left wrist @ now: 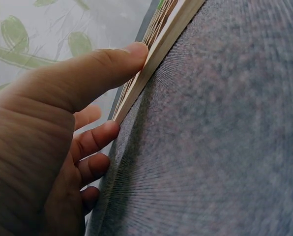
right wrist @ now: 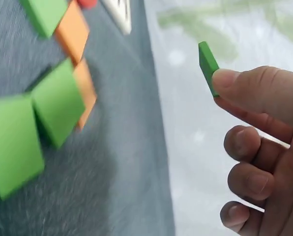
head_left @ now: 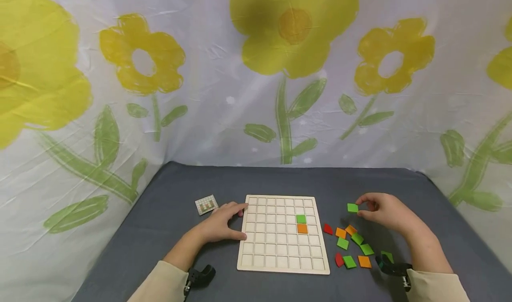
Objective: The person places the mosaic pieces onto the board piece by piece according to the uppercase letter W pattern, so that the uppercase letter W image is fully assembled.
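A wooden grid board [head_left: 265,249] lies in the middle of the table, with a green square tile [head_left: 301,219] and an orange square tile [head_left: 302,228] in two adjoining cells. My left hand [head_left: 221,224] rests at the board's left edge; its thumb and fingertips touch the rim, as the left wrist view also shows. Between thumb and index finger my right hand [head_left: 386,211] pinches a green square tile [right wrist: 208,68], held above the table to the right of the board. The other fingers of that hand are curled.
Loose green, orange and red tiles [head_left: 350,262] are scattered right of the board, below my right hand. A small pattern card [head_left: 206,204] lies beyond my left hand. A flower-printed cloth [head_left: 208,129] hangs behind the dark grey table [head_left: 160,213].
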Available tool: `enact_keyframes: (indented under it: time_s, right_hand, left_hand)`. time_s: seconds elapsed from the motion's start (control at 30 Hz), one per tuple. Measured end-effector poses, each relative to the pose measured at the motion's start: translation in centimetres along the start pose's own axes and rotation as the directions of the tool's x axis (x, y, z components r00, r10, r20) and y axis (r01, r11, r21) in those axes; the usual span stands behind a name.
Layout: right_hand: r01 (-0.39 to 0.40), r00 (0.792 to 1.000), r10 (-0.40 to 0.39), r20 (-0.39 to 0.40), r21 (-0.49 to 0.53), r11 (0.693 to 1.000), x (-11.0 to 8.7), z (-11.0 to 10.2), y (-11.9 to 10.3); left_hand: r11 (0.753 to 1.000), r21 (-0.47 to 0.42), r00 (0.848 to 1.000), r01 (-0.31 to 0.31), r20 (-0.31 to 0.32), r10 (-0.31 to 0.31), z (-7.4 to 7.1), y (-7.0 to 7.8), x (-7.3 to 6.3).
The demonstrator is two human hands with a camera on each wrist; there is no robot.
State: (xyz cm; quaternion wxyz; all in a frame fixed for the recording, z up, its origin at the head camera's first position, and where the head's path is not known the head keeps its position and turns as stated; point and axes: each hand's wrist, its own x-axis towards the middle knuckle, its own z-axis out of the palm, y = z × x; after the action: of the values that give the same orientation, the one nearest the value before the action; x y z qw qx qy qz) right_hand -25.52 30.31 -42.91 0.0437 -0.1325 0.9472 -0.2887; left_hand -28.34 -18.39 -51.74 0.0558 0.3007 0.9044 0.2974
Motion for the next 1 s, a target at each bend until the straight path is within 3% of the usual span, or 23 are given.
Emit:
enact_keyframes:
  time_s: [0.2, 0.43, 0.77, 1.0]
  right_hand:
    - [0.092, 0.995, -0.089, -0.034, 0.085, 0.992, -0.9, 0.7, -1.6]
    - [0.140, 0.988, -0.127, -0.087, 0.163, 0.977, -0.8, 1.6, -2.7]
    - [0.128, 0.991, -0.130, -0.009, 0.233, 0.964, -0.3, 4.2, -5.1]
    - [0.177, 0.980, -0.193, 0.052, 0.227, 0.958, 0.2, 6.7, -5.8]
  left_hand:
    - [1.000, -0.004, 1.000, 0.000, -0.003, 0.000, 0.3, 0.2, 0.1]
    - [1.000, 0.018, 0.996, -0.020, -0.090, 0.021, 0.4, 0.1, 0.0]
    - [0.999, 0.044, 0.995, -0.025, -0.096, 0.029, 0.6, -0.2, -0.1]
    - [0.998, 0.062, 0.996, -0.022, -0.089, 0.027, 0.4, 0.0, 0.0]
